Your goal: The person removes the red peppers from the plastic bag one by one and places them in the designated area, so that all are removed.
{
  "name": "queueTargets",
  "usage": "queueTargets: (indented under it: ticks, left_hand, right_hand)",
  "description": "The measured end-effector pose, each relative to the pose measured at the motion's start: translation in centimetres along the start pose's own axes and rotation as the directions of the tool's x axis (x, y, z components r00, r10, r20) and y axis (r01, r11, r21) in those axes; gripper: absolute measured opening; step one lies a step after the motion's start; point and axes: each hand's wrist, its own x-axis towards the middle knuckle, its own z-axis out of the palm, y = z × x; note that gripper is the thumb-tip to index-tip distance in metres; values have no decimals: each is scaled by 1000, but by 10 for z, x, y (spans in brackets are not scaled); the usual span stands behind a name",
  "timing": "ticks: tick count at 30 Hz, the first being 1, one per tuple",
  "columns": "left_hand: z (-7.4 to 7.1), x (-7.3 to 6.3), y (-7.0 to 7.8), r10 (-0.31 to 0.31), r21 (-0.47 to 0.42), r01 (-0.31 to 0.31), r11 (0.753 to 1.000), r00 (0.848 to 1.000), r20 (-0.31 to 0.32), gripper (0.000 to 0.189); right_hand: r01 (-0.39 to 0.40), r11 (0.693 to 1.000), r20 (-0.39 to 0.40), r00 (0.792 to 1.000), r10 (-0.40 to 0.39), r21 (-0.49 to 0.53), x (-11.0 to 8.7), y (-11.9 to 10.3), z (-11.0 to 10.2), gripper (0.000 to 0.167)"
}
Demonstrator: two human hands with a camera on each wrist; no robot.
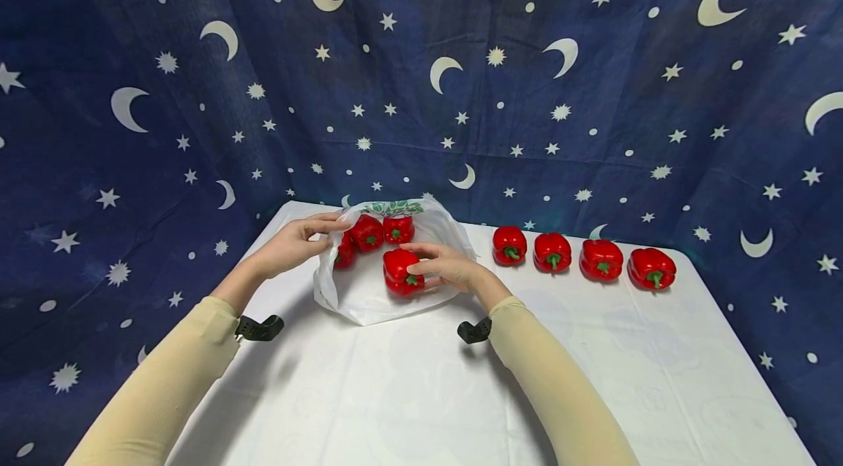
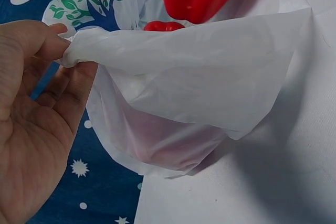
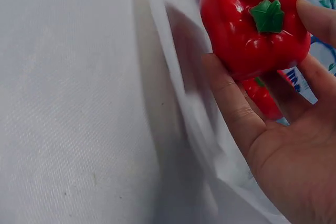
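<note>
A white plastic bag with a green and blue tree print lies on the table, its mouth toward me. My left hand pinches the bag's edge at the left, and the left wrist view shows thumb and fingers on the bunched rim. In my right hand is a red bell pepper with a green stem, gripped between thumb and fingers at the bag's mouth. Deeper in the bag sit several more red peppers, one of them partly hidden behind the bag's left side.
Four is avoided here: several red bell peppers stand in a row at the table's back right. A white cloth covers the table. Behind it hangs a dark blue curtain with moons and stars.
</note>
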Motion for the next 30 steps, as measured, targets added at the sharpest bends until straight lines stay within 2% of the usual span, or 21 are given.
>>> queueTargets:
  ticks: [8, 18, 30]
  left_hand:
    - [0, 0, -1, 10, 9, -10, 1000, 1000, -2, 41]
    - [0, 2, 0, -2, 8, 2, 1000, 1000, 8, 40]
    - [0, 1, 0, 2, 9, -2, 1000, 1000, 6, 40]
  right_hand:
    - [55, 996, -9, 998, -56, -69, -20, -12, 4, 61]
    - [106, 988, -21, 994, -110, -116, -60, -18, -6, 59]
    - [111, 987, -152, 980, -129, -120, -115, -15, -35, 65]
